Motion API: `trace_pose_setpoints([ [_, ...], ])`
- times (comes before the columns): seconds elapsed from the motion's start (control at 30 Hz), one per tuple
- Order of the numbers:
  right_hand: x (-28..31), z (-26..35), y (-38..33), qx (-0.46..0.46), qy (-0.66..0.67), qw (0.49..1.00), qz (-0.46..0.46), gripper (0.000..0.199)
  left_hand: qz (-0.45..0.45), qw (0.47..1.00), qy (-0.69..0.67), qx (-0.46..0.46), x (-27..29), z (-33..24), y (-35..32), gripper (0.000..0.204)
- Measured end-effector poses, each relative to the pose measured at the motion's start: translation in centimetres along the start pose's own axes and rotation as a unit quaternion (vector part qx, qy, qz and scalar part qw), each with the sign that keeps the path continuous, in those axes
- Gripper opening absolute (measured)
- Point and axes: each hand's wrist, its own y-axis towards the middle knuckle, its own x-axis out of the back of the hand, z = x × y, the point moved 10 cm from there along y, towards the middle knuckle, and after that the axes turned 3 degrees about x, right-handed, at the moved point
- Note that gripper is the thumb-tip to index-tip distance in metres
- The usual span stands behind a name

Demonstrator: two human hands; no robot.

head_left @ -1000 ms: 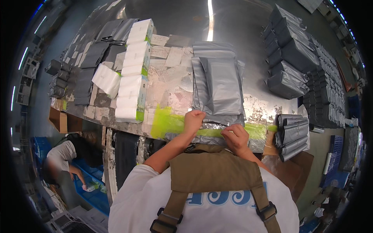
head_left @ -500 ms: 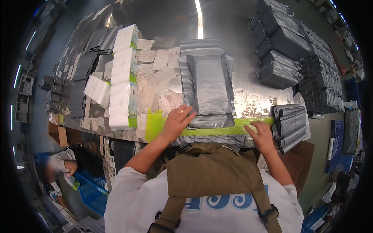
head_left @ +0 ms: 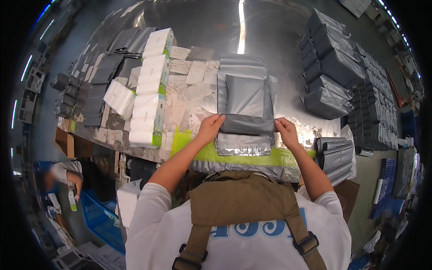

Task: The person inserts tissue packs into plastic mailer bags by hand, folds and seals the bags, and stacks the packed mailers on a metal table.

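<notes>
In front of me lies a flat stack of grey plastic mailing bags (head_left: 243, 145). The near end of the top mailing bag (head_left: 249, 124) is raised and folded back in a band across the stack. My left hand (head_left: 210, 128) pinches this band at its left end, thumb and fingers pressed together. At the right end, my right hand (head_left: 286, 131) grips it the same way. The band is stretched fairly straight between both hands. Beneath it, the near ends of other bags show, lying by a strip of yellow-green tape (head_left: 290, 158) along the table's front edge.
White tissue packs (head_left: 150, 81) stand in a row to the left, one tilted pack (head_left: 119, 98) beside them. Filled grey parcels (head_left: 330, 96) are piled at the right, near rolled grey bags (head_left: 335, 157). Another person (head_left: 67, 175) is at the lower left by a blue crate (head_left: 96, 216).
Both hands have moved up to the top bag's sides and taken hold of its near end, which is now folded back. The view has shifted slightly. The other person's arm has moved.
</notes>
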Motion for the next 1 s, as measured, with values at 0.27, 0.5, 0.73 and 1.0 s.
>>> trace_pose_setpoints([
  [0.27,-3.3,1.7,2.5,0.016,-0.332,0.941,-0.061,0.016,-0.227,0.972,0.061,-0.006,0.6,-1.3,0.8,0.015],
  [0.5,-5.7,-2.1,3.6,-0.073,-0.211,0.974,-0.041,0.073,-0.096,0.968,0.208,-0.104,-2.3,-1.0,2.9,0.037],
  [0.73,6.1,10.2,5.0,-0.131,0.127,0.982,-0.051,0.091,-0.035,0.977,0.005,-0.212,-7.1,-15.8,2.2,0.042],
  [1.0,22.7,23.9,9.4,0.122,-0.536,0.835,0.031,0.087,0.115,0.901,0.385,-0.162,-11.4,-5.6,2.4,0.070],
])
